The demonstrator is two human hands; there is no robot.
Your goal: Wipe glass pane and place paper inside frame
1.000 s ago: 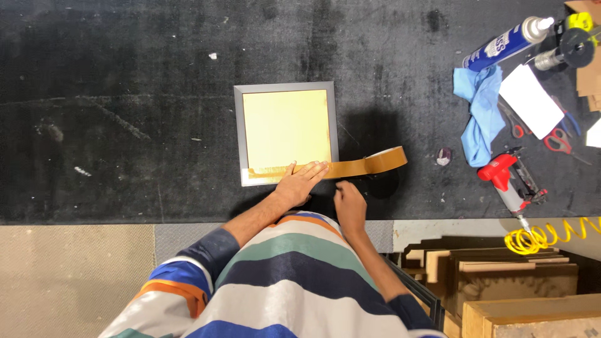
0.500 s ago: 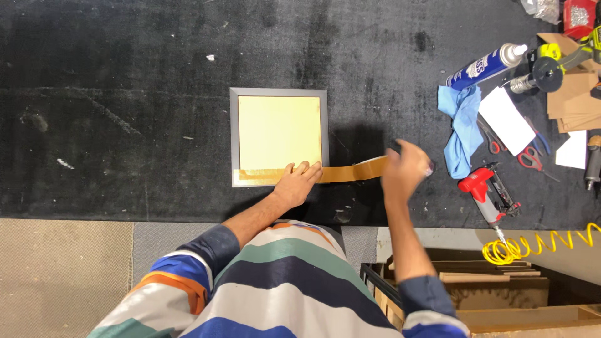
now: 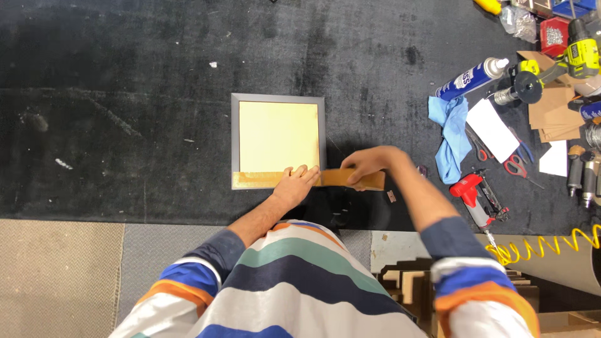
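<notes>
A square grey picture frame [image 3: 235, 134] with a pale yellow backing board lies face down on the black mat. A strip of brown tape [image 3: 263, 179] runs along its near edge and out past the right corner. My left hand [image 3: 297, 183] presses flat on the tape at the frame's near right corner, fingers apart. My right hand [image 3: 366, 166] grips the free end of the tape just right of the frame.
Right of the frame lie a blue cloth [image 3: 452, 134], a spray can [image 3: 469, 78], red-handled scissors [image 3: 514, 164], a red nail gun [image 3: 476, 195] with a coiled yellow hose [image 3: 544, 245], cardboard pieces and a drill [image 3: 579, 47]. Wooden pieces [image 3: 407, 285] stand below the table edge.
My right hand has come back left from the far end of the tape and now grips it close to the frame. My left hand has stayed pressed on the corner.
</notes>
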